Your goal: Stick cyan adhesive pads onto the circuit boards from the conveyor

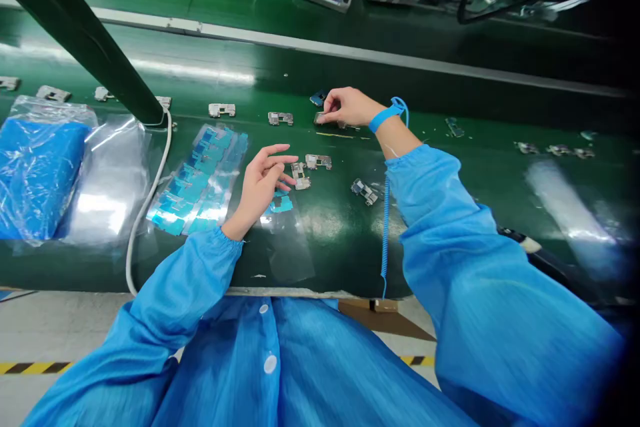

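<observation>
My right hand [350, 107] reaches to the middle of the green bench, thumb and forefinger closed on a small circuit board [319, 119]. A blue piece [318, 99] lies just behind those fingers. My left hand [265, 180] is open, its fingers spread beside a circuit board [301, 176]; I cannot tell whether they touch it. Another circuit board [319, 161] lies just right of that one, and a darker board [365, 191] is farther right. Under the left fingers, a clear sheet [290, 247] bears a teal film piece [281, 202].
Several boards, one of them here [221, 110], form a row along the bench. Clear sheets with teal film pieces [200, 177] and a bagged blue stack [43, 170] lie left. A green post [95, 40] and white cable [153, 207] cross there. A blue coiled cord [385, 233] hangs near my right sleeve.
</observation>
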Demonstrator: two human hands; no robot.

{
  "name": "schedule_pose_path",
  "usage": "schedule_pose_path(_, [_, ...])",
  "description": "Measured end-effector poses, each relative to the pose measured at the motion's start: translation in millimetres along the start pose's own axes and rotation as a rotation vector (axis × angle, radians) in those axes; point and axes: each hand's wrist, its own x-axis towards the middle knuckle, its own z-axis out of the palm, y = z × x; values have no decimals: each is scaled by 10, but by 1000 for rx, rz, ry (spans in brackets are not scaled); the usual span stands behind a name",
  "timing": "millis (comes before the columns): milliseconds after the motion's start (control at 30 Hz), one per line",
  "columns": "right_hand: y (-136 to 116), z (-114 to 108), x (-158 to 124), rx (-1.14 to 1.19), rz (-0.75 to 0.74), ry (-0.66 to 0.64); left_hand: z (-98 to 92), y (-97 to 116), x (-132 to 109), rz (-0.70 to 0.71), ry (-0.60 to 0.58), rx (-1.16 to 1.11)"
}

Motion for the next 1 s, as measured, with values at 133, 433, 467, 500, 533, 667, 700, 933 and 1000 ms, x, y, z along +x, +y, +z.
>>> schedule_pose_path(133, [-374,25,-254,360,-37,184,-14,-33,-6,43,13,0])
schedule_pose_path(433, [-1424,881,-1281,1408,66,41,51,-317,38,300,-132,139])
schedule_pose_path(467, [-1473,957,-1338,1460,98,26,63,-310,40,333,-125,132])
schedule_pose_path(500, [-1501,1021,-1383,1489,117,21,69,-290,41,366,-111,120])
schedule_pose_path(533, [-1505,1071,-1423,1488,120,28,68,-258,43,401,-92,102])
schedule_pose_path(667, [-1311,1160,-1600,969,-72,131,-24,-105,82,383,46,-22])
schedule_pose_path(700, [-1230,1163,-1659,713,-161,148,-61,-76,101,334,89,-54])
schedule_pose_path(933, [-867,1255,-1963,-341,-363,8,-196,-63,225,-34,107,-200])
schedule_pose_path(1000, [-863,1295,-1950,-343,-372,29,-190,-111,252,-71,84,-178])
